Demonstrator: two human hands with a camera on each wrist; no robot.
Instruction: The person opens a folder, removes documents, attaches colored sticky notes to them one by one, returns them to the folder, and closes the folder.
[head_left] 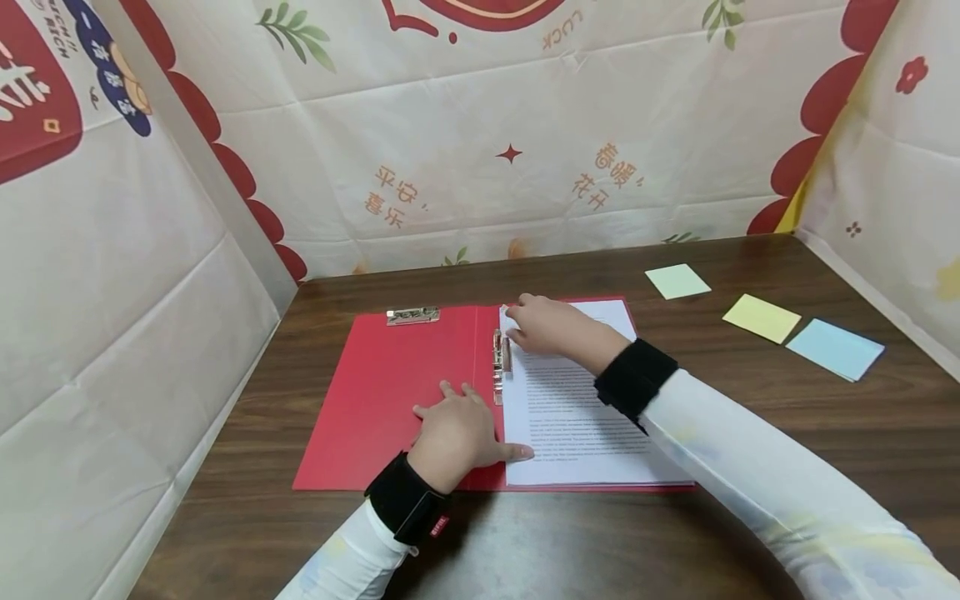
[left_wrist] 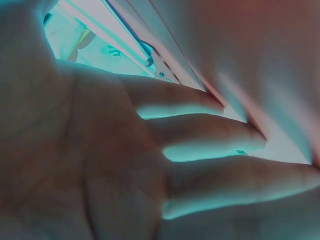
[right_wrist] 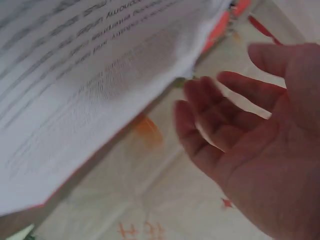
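A red folder (head_left: 390, 400) lies spread flat on the table, its cover turned to the left. White printed sheets (head_left: 577, 442) rest on its right half, beside a metal clip (head_left: 497, 375) near the spine. My left hand (head_left: 457, 429) has its fingers spread over the folder by the spine, thumb stretched onto the lower left of the sheets. In the left wrist view its fingers (left_wrist: 215, 132) are extended, fingertips against the folder. Over the upper left of the sheets is my right hand (head_left: 555, 327); the right wrist view shows its fingers (right_wrist: 200, 145) loosely bent, with nothing held.
Another metal clip (head_left: 412, 316) sits at the top of the folder's left cover. On the right of the table (head_left: 750, 417) lie a green note (head_left: 678, 282), a yellow note (head_left: 761, 318) and a blue note (head_left: 836, 348). Patterned cloth (head_left: 480, 108) hangs around the table.
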